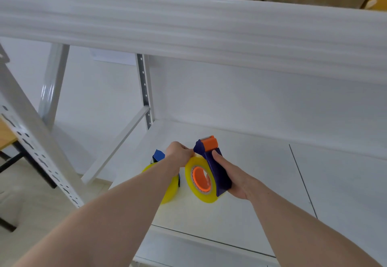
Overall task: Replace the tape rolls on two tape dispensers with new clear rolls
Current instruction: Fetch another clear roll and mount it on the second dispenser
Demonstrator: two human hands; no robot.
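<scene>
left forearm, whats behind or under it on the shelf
A second tape roll with a blue dispenser shows past the left forearm, resting on the white shelf. The forearm covers most of it, so its core and mounting cannot be seen.

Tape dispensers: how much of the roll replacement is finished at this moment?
Both dispensers carry yellowish clear rolls. The second dispenser stands on the shelf behind the left forearm, seemingly done. The right hand grips the purple dispenser; the left hand pinches at its roll near the top. Threading the tape to the cutter seems left.
</scene>
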